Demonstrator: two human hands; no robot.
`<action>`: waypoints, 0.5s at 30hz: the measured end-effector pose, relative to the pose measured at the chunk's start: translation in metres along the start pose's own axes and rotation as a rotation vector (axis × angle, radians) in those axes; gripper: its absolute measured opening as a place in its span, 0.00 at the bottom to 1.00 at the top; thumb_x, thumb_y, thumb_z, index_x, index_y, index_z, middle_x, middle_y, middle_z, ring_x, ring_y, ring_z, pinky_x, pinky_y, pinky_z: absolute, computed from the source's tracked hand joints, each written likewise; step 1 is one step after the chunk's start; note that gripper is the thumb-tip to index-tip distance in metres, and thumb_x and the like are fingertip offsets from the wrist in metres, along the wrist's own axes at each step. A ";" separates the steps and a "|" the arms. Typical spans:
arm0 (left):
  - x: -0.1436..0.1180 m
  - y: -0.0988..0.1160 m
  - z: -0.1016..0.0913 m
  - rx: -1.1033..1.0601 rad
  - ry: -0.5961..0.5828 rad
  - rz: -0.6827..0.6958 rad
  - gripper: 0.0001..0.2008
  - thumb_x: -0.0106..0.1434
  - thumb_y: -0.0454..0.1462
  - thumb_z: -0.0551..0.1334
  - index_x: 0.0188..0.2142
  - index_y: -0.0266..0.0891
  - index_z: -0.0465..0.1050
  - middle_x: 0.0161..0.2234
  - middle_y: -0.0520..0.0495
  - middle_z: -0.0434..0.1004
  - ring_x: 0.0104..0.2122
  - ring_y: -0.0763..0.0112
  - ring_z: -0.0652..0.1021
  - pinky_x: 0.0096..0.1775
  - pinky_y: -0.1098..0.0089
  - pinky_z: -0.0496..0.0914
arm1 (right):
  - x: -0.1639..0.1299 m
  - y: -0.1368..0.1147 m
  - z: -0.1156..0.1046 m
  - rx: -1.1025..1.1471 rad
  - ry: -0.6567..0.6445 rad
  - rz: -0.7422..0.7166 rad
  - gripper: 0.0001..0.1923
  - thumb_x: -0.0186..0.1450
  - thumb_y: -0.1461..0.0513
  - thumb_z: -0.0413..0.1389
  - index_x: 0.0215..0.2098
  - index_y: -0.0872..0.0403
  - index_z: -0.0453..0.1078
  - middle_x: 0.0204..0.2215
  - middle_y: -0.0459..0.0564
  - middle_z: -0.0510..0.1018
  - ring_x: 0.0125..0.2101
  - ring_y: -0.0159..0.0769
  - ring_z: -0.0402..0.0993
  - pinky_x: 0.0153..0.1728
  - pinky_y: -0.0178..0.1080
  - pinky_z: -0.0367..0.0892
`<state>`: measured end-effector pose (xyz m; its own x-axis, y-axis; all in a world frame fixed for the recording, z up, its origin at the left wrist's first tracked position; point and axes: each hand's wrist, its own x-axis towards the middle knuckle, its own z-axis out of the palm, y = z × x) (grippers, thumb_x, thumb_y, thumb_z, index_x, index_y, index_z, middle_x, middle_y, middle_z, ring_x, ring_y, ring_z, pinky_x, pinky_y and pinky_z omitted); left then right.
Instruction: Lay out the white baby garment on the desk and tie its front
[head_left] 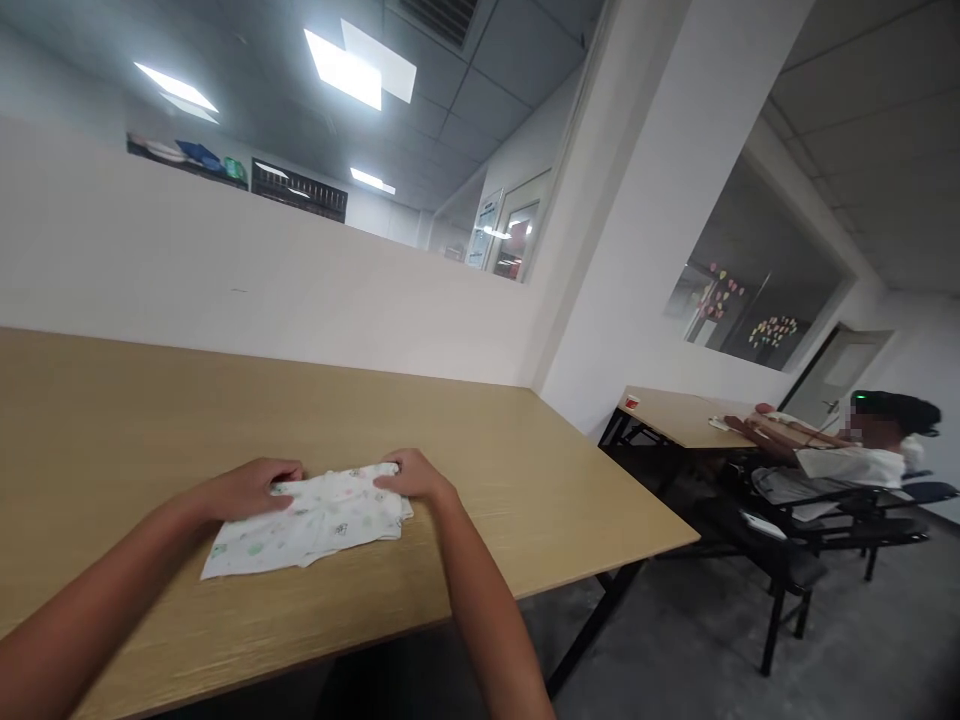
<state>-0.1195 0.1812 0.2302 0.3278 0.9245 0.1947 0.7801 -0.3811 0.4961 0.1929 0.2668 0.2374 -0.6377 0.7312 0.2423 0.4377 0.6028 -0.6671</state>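
A small white cloth [315, 525] with a faint coloured print lies folded on the wooden table [150, 420]. My left hand [251, 487] pinches the cloth's far left corner, fingers curled over the edge. The far right corner is gripped the same way by my right hand [414, 477]. Both forearms reach in from the bottom of the view. The near edge of the cloth rests flat on the tabletop.
A white partition wall [225, 270] runs along the table's far side. The table's right edge ends near a white pillar [645, 250]. Beyond it, another person [847, 460] sits on a dark chair at a second table [682, 415]. Grey floor lies to the right.
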 end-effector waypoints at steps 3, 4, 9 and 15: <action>0.003 0.013 -0.006 0.102 0.226 0.000 0.16 0.69 0.47 0.54 0.43 0.36 0.71 0.38 0.48 0.78 0.37 0.63 0.74 0.40 0.69 0.64 | 0.005 -0.010 -0.006 -0.050 0.254 -0.088 0.05 0.63 0.61 0.62 0.34 0.55 0.77 0.35 0.49 0.78 0.39 0.38 0.70 0.44 0.38 0.64; 0.003 0.017 -0.009 0.150 0.348 0.007 0.17 0.70 0.47 0.54 0.43 0.36 0.71 0.39 0.47 0.77 0.38 0.62 0.74 0.41 0.68 0.64 | 0.005 -0.014 -0.010 -0.057 0.325 -0.115 0.06 0.65 0.61 0.61 0.37 0.55 0.77 0.39 0.51 0.78 0.43 0.40 0.70 0.48 0.40 0.64; 0.002 0.025 -0.015 0.307 0.314 0.117 0.17 0.70 0.50 0.56 0.40 0.39 0.73 0.42 0.47 0.78 0.44 0.60 0.73 0.51 0.63 0.62 | -0.005 -0.020 -0.033 -0.073 0.345 -0.259 0.09 0.63 0.54 0.67 0.36 0.51 0.79 0.39 0.50 0.81 0.47 0.42 0.72 0.54 0.43 0.63; 0.010 0.008 0.020 0.166 0.136 0.036 0.28 0.68 0.59 0.55 0.54 0.42 0.76 0.56 0.45 0.77 0.56 0.54 0.74 0.58 0.63 0.64 | -0.002 0.002 -0.012 -0.116 0.186 -0.144 0.17 0.66 0.50 0.64 0.45 0.53 0.79 0.47 0.53 0.80 0.51 0.40 0.73 0.58 0.42 0.63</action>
<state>-0.0993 0.1871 0.2188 0.2910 0.8987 0.3281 0.8501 -0.4002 0.3423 0.2026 0.2702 0.2443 -0.5762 0.6747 0.4613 0.4276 0.7298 -0.5335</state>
